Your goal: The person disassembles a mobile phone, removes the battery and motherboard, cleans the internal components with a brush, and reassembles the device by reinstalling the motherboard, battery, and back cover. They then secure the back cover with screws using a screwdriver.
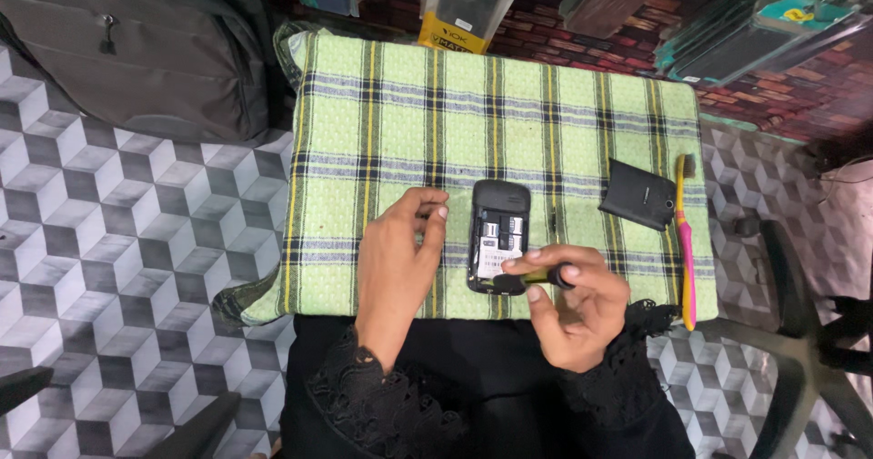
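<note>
Green plaid cloth [546,122], crossed by dark and yellow stripes, covered a padded rest that lay across the person's lap; beneath and around it ran a floor [118,268] tiled in a grey, white and black cube pattern. A grey backpack [136,50] sat on the floor at upper left, and packaged phone cases [464,4] hung or leaned along the far edge, before a brick-patterned backdrop.

At the centre of the cloth lay a small black mobile phone [498,232], face down, its rear cover removed so that the battery bay and card slots were exposed. The detached back cover [638,195] rested on the cloth well to the right of the phone, and just beside it lay a toothbrush [684,241] with a yellow and pink handle, its bristled head pointing away from the person.

The right hand [568,309] was closed around a small screwdriver [536,279] with a black and yellow handle, thumb and fingers pinching it crosswise over the lower end of the phone; the tip met the phone's bottom left corner, though the exact contact point could not be made out. The left hand [400,254] rested on the cloth just left of the phone, fingers curled loosely together with the thumb against the forefinger; whether it held anything could not be told. Both wrists emerged from black lace-edged sleeves [382,395].
</note>
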